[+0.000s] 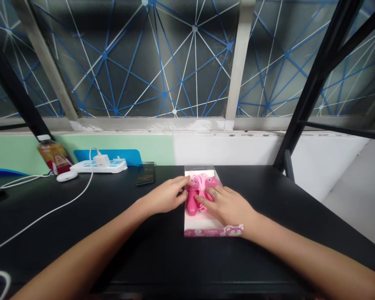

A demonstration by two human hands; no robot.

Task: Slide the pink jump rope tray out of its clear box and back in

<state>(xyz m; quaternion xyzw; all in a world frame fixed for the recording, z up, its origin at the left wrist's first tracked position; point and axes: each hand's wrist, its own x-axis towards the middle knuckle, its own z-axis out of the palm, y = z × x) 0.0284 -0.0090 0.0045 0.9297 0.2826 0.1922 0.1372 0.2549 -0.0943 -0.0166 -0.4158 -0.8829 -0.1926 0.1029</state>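
Observation:
A pink skipping rope [192,204] lies in a shallow open box [200,223] with a pink printed front edge and a cartoon bear. Its rope is bundled between two handles topped with animal heads; the right-hand handle is partly covered. My left hand [168,195] is at the box's left side, fingers stretched out, with the fingertips touching the left handle and its head. Over the right half of the bundle rests my right hand [229,204], its fingers spread across the rope and the right handle. Neither hand visibly closes around anything.
Black desk [137,254] under the box. At the back left stand a phone [146,175], a power strip [112,166] with a plugged-in charger [101,160], a white case [66,176] and a drink bottle [54,156]. A white cable [67,204] crosses the left side.

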